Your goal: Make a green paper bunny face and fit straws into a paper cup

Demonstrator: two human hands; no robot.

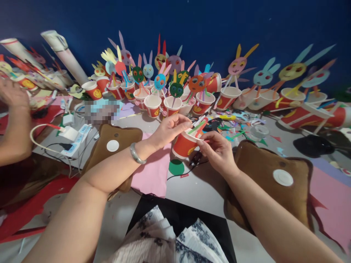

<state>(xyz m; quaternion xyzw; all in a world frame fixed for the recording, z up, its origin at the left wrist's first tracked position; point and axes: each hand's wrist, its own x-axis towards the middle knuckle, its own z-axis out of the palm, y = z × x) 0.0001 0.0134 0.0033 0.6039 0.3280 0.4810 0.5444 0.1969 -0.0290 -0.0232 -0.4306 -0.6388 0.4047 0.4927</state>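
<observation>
A red paper cup (184, 145) with a white rim holds several coloured strips, green and orange among them. My left hand (173, 128) is at the upper left of its rim, fingers curled with the thumb near the fingertips; what it pinches, if anything, is too small to make out. On the right side of the cup, my right hand (218, 152) has thumb and fingers closed at the rim. A green paper circle (176, 167) lies on the table just below the cup, beside pink paper (152, 170).
Rabbit-faced paper figures stand in cups (153, 105) along the blue wall. Brown cushions (270, 179) flank the work area. Paper scraps (246, 128) lie at back right. A power strip (78, 140) with cables and another person's hand (13, 93) are at left.
</observation>
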